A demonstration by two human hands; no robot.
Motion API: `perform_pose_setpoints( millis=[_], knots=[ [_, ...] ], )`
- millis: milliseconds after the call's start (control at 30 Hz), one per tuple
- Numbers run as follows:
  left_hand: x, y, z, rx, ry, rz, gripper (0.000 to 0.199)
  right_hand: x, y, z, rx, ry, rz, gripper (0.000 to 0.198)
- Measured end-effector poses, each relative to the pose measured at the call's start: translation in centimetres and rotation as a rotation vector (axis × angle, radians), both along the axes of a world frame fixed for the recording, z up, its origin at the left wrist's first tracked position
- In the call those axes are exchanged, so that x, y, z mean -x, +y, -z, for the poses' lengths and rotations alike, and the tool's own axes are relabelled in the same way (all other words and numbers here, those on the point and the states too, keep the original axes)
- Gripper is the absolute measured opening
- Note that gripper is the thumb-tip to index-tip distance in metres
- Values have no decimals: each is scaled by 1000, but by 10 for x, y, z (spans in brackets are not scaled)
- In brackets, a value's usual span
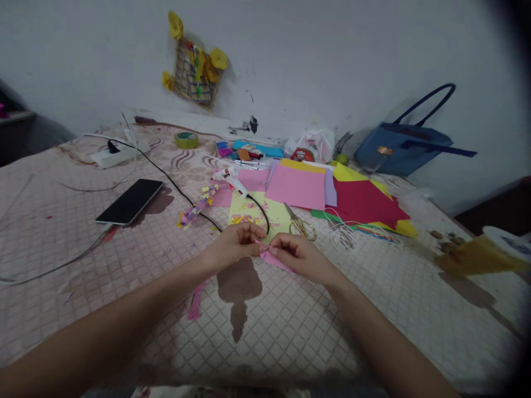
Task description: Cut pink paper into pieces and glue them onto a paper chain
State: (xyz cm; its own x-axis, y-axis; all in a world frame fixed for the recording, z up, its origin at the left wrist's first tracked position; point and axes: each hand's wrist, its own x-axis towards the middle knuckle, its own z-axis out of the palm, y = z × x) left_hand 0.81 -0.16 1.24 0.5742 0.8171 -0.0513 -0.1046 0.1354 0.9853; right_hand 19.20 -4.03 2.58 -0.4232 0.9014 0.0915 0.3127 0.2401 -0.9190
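Both hands at work over the near-middle of the worktop (pixel 290 326). Pink paper piece (pixel 279 262) is between them, just in front of the pale yellow sheet (pixel 279 221).

Left hand (pixel 240 240): grip pinching the paper's upper left part, thumb against fingers. Right hand (pixel 301 254): grip also pinching it, thumb close to the left thumb.

Progress, as I judge it: mid-step. Some cutting looks done, since small coloured scraps (pixel 238 220) lie on the yellow sheet. A strip covered in bits of purple, yellow and pink (pixel 198 205) and a pink tassel (pixel 196 304) lie apart from the hands, both apparently made up. The piece in hand looks unfinished, only gathered or folded, and unattached to anything visible. How much is left, cannot tell. Scissors (pixel 305 225) and glue gun (pixel 234 181) lie beyond the hands, neither held.

Piece itself: plain pink, small, thin-looking; bunched at the fingertips, a flatter flap slanting down beneath the right hand. Exact fold hidden by fingers.
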Motion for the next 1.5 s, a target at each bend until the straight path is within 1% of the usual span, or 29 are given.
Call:
perform_pose_setpoints(
  millis=[267, 700, 900, 1100, 1167, 1267, 1367, 1500],
  knots=[
    [-1, -2, -3, 44, 5, 0, 27, 1, 1, 5, -4, -17, 19, 14],
    [-1, -3, -3, 68, 12, -21, 34, 1, 0, 1, -5, 11, 21, 16],
    [-1, -4, -4, 73, 36, -37, 35, 2, 0, 2, 0, -6, 30, 12],
    [0, -2, 4, 47, 10, 27, 33, 4, -2, 2, -4, -9, 52, 8],
    [0, -2, 4, 44, 20, 62, 31, 4, -3, 1, -17, -2, 62, 8],
    [0, -3, 1, 66, 60, 120, 24, 3, -2, 0, -46, -12, 70, 8],
    [0, -4, 0, 98, 88, 119, 21, 3, -2, 0, -60, -21, 66, 7],
    [0, -4, -2, 115, 86, 96, 19, 1, -1, -1, -28, -2, 53, 10]
  ],
)
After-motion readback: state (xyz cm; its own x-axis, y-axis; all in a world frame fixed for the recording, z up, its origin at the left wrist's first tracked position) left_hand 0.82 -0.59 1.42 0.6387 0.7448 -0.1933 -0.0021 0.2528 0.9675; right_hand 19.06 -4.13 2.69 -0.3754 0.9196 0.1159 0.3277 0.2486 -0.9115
